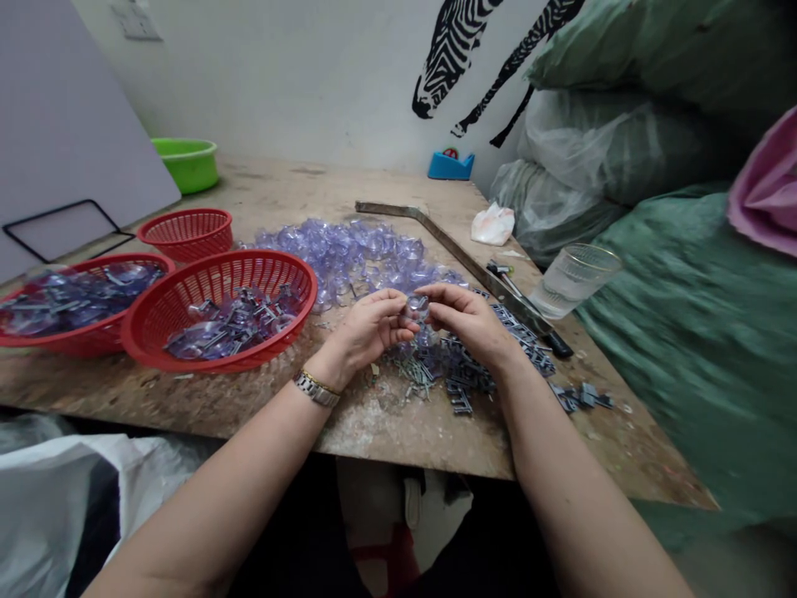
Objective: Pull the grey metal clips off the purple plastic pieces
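Between my two hands is a small clear plastic suction cup (416, 306), held just above the table. My left hand (379, 322), with a metal watch on the wrist, pinches it from the left. From the other side, the fingers of my right hand (464, 317) close on it; a dark bit shows at its top, too small to make out. Behind the hands spreads a pile of clear purplish suction cups (367, 249). Grey plastic clip pieces (464, 370) lie under and beside my right hand, with thin pale green pieces (414, 370) nearby.
Red baskets hold cups joined with grey pieces: one close on the left (299, 332), another farther left (155, 266). A smaller red basket (187, 237) and green basin (193, 166) stand behind. A bent metal bar (448, 241), drinking glass (576, 278) and blue tape dispenser (451, 166) are rightward.
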Demonstrator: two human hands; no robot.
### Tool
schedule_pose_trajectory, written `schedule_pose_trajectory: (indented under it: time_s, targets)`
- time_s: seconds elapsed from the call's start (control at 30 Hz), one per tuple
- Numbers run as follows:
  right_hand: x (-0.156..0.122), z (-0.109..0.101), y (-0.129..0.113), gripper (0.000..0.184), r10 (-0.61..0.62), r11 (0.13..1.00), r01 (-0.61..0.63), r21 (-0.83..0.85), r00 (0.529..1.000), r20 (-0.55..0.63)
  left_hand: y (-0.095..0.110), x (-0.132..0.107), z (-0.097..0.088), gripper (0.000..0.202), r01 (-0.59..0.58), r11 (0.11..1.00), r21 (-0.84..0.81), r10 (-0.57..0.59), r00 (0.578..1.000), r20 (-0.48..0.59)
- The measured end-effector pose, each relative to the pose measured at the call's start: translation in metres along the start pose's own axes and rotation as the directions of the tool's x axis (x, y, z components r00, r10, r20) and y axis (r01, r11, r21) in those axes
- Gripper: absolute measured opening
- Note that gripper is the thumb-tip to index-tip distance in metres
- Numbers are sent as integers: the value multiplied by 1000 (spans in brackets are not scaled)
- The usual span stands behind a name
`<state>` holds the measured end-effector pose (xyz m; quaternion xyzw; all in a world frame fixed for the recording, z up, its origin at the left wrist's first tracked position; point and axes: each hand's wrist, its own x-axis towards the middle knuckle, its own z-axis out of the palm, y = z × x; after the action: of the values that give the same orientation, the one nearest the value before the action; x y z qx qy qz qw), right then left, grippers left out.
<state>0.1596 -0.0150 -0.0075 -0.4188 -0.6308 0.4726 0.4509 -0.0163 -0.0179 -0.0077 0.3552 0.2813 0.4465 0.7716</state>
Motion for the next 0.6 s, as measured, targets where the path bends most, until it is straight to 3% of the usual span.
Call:
schedule_pose_trajectory:
  time_s: [0.13,0.27,0.47,0.6]
  targets:
    - [0,2,1,20,-2,1000,2,-2,1000,-17,1,-1,0,9,54,998,-24,-52,997,52]
    - [3,3,5,20,-5,1000,5,-6,994,-109,1,-2,2,11,85,995,-43,-82,995,63]
    - [7,0,7,34,29,999,-14,53,958,-286,2,-1,5,14,-8,1000,-5,7,991,-135]
    - [6,2,5,33,-4,1000,12,24,955,-295,0,1,5,15,-59,998,32,64,980,-191]
